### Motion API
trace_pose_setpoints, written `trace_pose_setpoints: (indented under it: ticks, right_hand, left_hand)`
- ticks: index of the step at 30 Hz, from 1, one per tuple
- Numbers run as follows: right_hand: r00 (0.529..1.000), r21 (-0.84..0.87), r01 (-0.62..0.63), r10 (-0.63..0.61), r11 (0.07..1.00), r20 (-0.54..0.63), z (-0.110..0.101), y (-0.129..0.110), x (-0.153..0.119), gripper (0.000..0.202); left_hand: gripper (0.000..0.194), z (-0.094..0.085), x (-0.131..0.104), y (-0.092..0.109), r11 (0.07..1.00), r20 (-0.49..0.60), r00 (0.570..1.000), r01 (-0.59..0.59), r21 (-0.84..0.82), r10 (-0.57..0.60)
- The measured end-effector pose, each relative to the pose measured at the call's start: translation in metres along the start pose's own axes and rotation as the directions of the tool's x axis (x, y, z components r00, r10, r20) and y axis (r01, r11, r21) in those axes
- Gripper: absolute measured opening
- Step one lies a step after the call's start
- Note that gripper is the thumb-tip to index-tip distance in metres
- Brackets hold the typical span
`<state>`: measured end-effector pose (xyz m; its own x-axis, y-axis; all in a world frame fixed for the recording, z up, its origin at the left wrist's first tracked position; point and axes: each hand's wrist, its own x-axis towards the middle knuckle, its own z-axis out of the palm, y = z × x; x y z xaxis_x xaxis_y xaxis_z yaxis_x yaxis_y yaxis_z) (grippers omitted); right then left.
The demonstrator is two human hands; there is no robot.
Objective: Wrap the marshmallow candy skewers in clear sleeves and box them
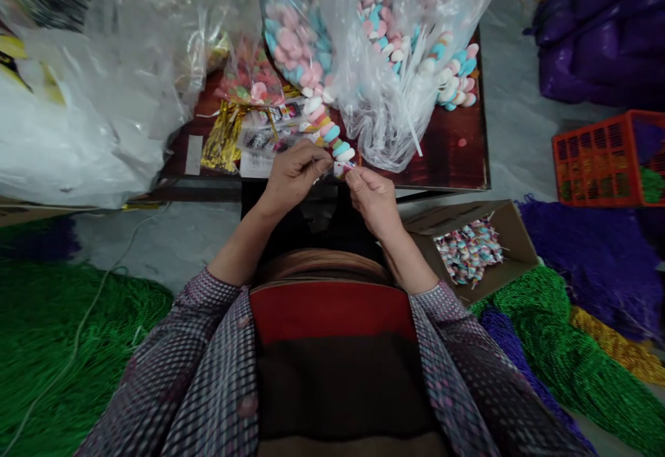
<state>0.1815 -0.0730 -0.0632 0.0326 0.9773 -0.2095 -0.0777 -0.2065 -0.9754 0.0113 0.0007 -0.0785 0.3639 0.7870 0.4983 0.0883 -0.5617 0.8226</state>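
Observation:
A row of pastel candy discs, pink, white and blue, runs from the table down to between my hands. My left hand is closed in a pinch just left of its near end; what its fingertips hold is hidden. On the right side of that end, my right hand pinches a small, shiny pink-and-white wrapper end between thumb and finger. Beyond the hands lie printed clear packets and gold twist ties. To the right spreads a bundle of clear plastic sleeves.
Clear bags of candy discs crowd the dark red table. A large white plastic bag covers its left side. At right stand a cardboard box of wrapped candies and an orange crate. Green strands cover the floor at left.

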Motion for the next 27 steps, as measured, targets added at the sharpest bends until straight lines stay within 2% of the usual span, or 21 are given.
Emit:
trace_pose_setpoints:
  ticks: [4, 7, 11, 14, 18, 22, 24, 27]
  right_hand:
    - [0.999, 0.062, 0.029, -0.031, 0.998, 0.026, 0.001, -0.004, -0.003, 0.054]
    - [0.997, 0.09, 0.051, -0.055, 0.995, 0.049, -0.006, -0.014, -0.008, 0.05]
    - [0.988, 0.1, 0.151, -0.148, 0.983, -0.037, -0.029, -0.032, -0.024, 0.039]
    - [0.975, 0.06, 0.203, -0.196, 0.977, -0.104, -0.05, -0.041, -0.041, 0.031]
    - [0.977, -0.122, 0.174, -0.187, 0.977, -0.106, -0.069, -0.043, -0.055, 0.028]
    - [0.976, -0.274, 0.184, -0.208, 0.944, -0.062, -0.079, -0.043, -0.057, 0.023]
    - [0.975, -0.267, 0.176, -0.205, 0.948, -0.083, -0.082, -0.044, -0.057, 0.022]
    - [0.966, -0.141, 0.173, -0.196, 0.975, -0.168, -0.081, -0.047, -0.053, 0.027]
  left_hand:
    - [0.037, 0.001, 0.0, -0.008, 0.974, -0.1, 0.985, 0.118, -0.192, -0.14]
    - [0.036, 0.001, -0.001, -0.013, 0.923, -0.13, 0.97, 0.149, -0.354, -0.207]
    - [0.037, -0.003, -0.001, -0.017, 0.827, -0.127, 0.942, 0.201, -0.524, -0.309]
    - [0.038, -0.007, 0.001, -0.017, 0.774, -0.117, 0.925, 0.227, -0.591, -0.361]
    - [0.041, -0.009, 0.006, -0.014, 0.766, -0.084, 0.927, 0.248, -0.594, -0.365]
    - [0.041, -0.009, 0.008, -0.014, 0.825, -0.054, 0.954, 0.224, -0.518, -0.293]
    - [0.038, -0.01, 0.008, -0.015, 0.868, -0.047, 0.971, 0.188, -0.459, -0.236]
    - [0.037, -0.01, 0.01, -0.011, 0.931, 0.008, 0.988, 0.148, -0.334, -0.154]
